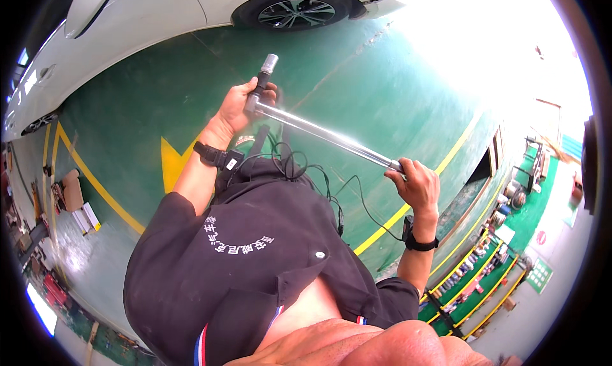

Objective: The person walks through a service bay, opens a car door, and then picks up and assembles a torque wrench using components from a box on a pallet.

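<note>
A long, shiny socket wrench [331, 135] stretches between my two hands in front of my body. My left hand [237, 106] is closed around its head end, where a dark extension stands at an angle to the bar. A silver socket [269, 63] caps that extension, pointing up and away from me. At the other end of the bar, my right hand [417, 184] grips the handle, fingers wrapped round it. The tool is held in the air above the green floor.
A white car [153, 15] with a dark-spoked wheel [296, 13] stands ahead. Black cables [325, 175] hang by my waist, one reaching my right wrist strap [421, 241]. A yellow-edged shelf rack [475, 280] with many small items stands at right. A cardboard box [74, 189] lies at left.
</note>
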`<state>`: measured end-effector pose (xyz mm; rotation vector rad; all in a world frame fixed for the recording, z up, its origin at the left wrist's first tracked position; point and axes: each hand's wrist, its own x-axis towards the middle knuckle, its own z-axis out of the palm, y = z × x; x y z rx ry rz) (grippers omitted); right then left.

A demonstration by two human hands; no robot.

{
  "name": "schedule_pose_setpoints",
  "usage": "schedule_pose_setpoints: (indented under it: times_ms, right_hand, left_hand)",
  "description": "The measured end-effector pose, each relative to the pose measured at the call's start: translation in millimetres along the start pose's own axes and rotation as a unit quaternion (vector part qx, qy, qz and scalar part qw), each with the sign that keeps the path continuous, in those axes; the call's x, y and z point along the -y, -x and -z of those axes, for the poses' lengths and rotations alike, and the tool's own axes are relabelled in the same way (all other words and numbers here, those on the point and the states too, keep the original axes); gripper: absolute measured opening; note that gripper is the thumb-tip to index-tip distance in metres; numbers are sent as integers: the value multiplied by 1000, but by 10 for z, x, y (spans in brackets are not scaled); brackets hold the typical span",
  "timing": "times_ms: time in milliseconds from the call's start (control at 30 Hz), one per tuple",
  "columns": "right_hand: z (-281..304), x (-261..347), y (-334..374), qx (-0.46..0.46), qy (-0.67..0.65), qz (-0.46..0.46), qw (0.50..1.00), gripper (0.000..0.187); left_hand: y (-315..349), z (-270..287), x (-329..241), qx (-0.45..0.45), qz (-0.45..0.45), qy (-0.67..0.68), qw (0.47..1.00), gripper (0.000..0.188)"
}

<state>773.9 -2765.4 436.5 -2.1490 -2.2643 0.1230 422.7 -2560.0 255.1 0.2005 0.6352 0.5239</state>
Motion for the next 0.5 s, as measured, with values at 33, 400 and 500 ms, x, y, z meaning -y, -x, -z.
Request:
schedule_pose_setpoints:
  times_ms: [33,400,500]
  right_hand:
    - [-44,-178,-179,5,-11,1,1000,31]
    - [-269,-1599,-2081,276,-106,-113,949,31]
    - [-390,-1985,-2580,376,-43,-98,920,34]
  left_hand:
    - [-207,-24,-31,5,3,16,1000,44]
    - [-2360,60,-231,-95,-8,59,994,39]
    - [-2676,-6,-300,-140,-36,99,985,39]
